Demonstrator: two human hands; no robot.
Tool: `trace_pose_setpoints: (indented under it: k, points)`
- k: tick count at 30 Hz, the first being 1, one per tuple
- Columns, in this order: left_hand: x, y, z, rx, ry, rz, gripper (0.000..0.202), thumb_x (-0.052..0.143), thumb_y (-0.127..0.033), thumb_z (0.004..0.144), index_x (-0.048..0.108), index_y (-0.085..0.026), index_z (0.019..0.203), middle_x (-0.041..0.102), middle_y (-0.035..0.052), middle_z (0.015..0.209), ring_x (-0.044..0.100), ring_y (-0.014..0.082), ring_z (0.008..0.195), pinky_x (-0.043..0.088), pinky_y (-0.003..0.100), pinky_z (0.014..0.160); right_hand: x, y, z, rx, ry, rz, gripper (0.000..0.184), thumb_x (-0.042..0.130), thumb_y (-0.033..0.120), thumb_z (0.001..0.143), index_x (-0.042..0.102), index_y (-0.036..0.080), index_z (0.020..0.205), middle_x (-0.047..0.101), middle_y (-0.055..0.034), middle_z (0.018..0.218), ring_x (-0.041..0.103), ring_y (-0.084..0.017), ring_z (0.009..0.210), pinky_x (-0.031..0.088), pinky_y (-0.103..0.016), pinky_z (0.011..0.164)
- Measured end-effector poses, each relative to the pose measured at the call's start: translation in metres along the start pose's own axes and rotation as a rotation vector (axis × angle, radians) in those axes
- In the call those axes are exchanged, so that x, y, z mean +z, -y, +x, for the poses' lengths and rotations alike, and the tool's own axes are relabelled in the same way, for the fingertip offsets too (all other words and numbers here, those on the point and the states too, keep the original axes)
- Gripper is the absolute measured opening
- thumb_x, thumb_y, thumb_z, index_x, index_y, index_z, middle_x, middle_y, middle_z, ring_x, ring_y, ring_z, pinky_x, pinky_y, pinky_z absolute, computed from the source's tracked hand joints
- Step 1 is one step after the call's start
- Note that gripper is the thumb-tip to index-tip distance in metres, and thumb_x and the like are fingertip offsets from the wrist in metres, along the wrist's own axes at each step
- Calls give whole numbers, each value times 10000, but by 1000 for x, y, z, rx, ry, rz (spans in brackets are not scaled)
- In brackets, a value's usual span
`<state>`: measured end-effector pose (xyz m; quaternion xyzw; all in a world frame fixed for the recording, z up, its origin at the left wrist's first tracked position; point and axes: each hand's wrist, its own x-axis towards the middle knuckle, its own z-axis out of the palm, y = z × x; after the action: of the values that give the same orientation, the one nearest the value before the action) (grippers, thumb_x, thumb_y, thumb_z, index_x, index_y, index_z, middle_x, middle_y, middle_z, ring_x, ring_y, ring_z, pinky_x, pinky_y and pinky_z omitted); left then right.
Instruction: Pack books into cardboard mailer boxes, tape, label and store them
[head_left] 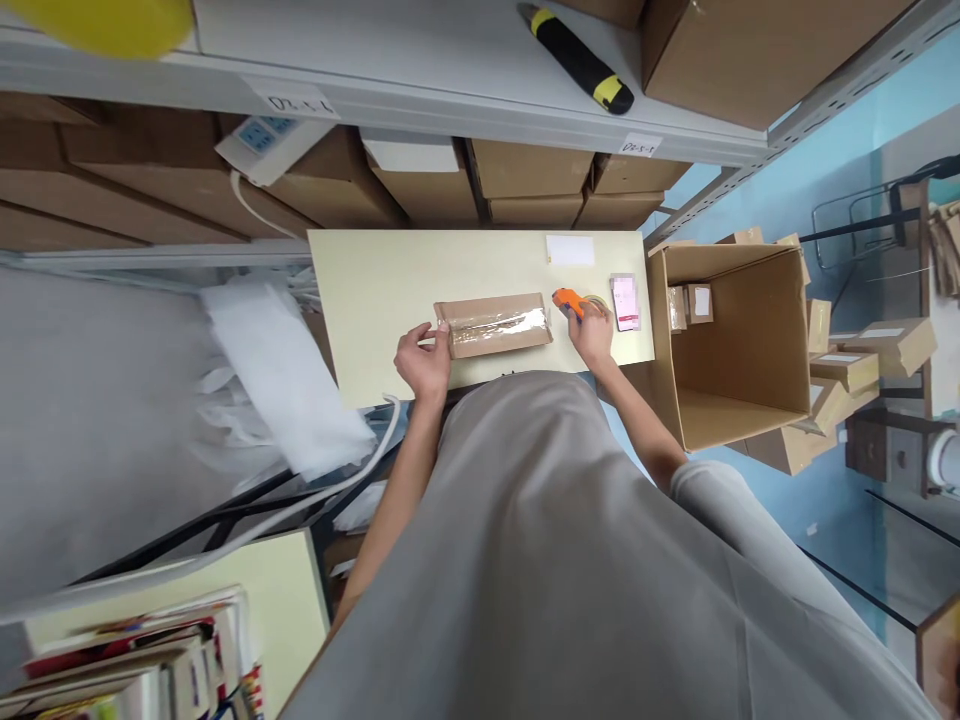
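A flat brown cardboard parcel lies on the pale yellow table, a strip of clear tape along its top. My left hand holds the parcel's left end, thumb and fingers closed on its edge. To the right of the parcel, my right hand grips an orange tape dispenser resting on the table. A pink-labelled packet lies just right of that hand.
A white label lies near the table's back edge. An open cardboard box with small parcels inside stands right of the table. Shelves of cartons run behind; a black-and-yellow cutter lies on the top shelf. White plastic wrap hangs at left.
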<state>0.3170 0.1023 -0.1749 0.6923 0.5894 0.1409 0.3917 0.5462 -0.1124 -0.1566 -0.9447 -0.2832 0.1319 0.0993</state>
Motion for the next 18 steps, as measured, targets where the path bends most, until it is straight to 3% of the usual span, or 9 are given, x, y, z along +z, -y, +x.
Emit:
trace_pose_setpoints:
  k: [4, 10, 14, 18]
  points:
    - [2, 3, 2, 19, 2, -25, 380, 742, -434, 1009, 798, -158, 1264, 828, 122, 1229, 728, 217, 828, 591, 399, 1024, -1, 23, -2, -107, 15, 119, 434, 523, 435, 1196, 833, 147, 1290, 885, -146, 1142, 808, -317, 1130, 455, -462, 1227]
    - [7, 4, -2, 48, 9, -47, 374, 801, -427, 974, 796, -177, 1252, 802, 109, 1266, 732, 206, 824, 592, 390, 1013, 14, 46, 6, -61, 84, 69, 565, 703, 683, 1094, 885, 150, 1047, 889, -180, 1084, 821, -338, 1067, 483, -473, 1159]
    - [10, 5, -5, 66, -21, -46, 408, 858, -417, 922, 790, -184, 1250, 796, 102, 1268, 730, 209, 831, 589, 387, 1006, 22, 42, 9, -36, 48, 124, 528, 785, 671, 1049, 882, 152, 1047, 890, -173, 1056, 817, -329, 1042, 486, -467, 1165]
    - [13, 8, -2, 63, -11, -76, 326, 832, -343, 925, 782, -200, 1214, 805, 77, 1215, 727, 199, 820, 598, 359, 947, 26, 27, 13, -46, 71, 321, 419, 783, 584, 1075, 896, 181, 1055, 900, -129, 1081, 811, -287, 990, 553, -403, 1038]
